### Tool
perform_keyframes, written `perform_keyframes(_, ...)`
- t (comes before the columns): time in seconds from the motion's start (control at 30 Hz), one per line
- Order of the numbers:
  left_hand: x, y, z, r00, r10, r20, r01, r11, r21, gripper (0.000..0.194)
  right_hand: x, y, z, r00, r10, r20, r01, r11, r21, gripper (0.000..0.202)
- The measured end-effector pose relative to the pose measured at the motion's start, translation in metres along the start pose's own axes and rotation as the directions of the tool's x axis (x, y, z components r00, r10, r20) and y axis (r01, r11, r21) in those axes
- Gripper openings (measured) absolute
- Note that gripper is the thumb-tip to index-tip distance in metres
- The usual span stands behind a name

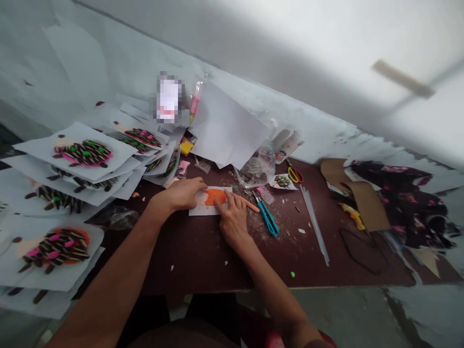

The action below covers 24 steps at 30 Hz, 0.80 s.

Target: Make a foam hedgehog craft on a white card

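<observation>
A small white card (199,210) lies on the dark red table, with a flat orange oval (214,196) on it and a paler pink shape at the oval's left. My left hand (186,193) rests at the card's upper left, its fingers bent together over the edge; what they hold, if anything, is hidden. My right hand (233,215) lies at the card's right, fingers spread, with fingertips on the orange oval. An orange strip (251,205) sticks out to the right of this hand.
Sheets with hedgehog figures (85,153) are stacked at the left. Teal-handled scissors (268,218), yellow-and-red scissors (295,175), pale sticks (315,227) and a yellow glue gun (353,216) lie rightward. A lit phone (169,99) and a blank sheet (228,123) stand behind.
</observation>
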State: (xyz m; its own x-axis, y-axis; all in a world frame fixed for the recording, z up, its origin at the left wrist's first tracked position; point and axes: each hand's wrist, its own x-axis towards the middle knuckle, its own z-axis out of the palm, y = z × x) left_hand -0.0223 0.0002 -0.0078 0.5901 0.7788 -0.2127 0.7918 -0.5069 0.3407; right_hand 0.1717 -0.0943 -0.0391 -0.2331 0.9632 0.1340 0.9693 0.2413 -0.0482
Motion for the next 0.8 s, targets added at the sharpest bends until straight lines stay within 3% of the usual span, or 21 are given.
perform_keyframes(0.43,0.001,-0.001,-0.005,0.998,0.017,0.057,-0.015,1.000,-0.027,0.066,0.000,0.009,0.002,0.998,0.050,-0.038,-0.051,0.998,-0.024,0.038)
perform_keyframes(0.57,0.001,-0.001,-0.005,0.998,0.012,0.055,-0.010,1.000,-0.022,0.066,0.003,0.013,0.003,0.992,0.103,-0.073,-0.105,0.994,-0.017,0.048)
perform_keyframes(0.8,-0.001,0.002,-0.005,0.999,-0.001,0.036,0.002,1.000,-0.020,0.063,0.011,0.016,0.002,0.988,0.154,0.016,-0.154,0.988,-0.011,0.050)
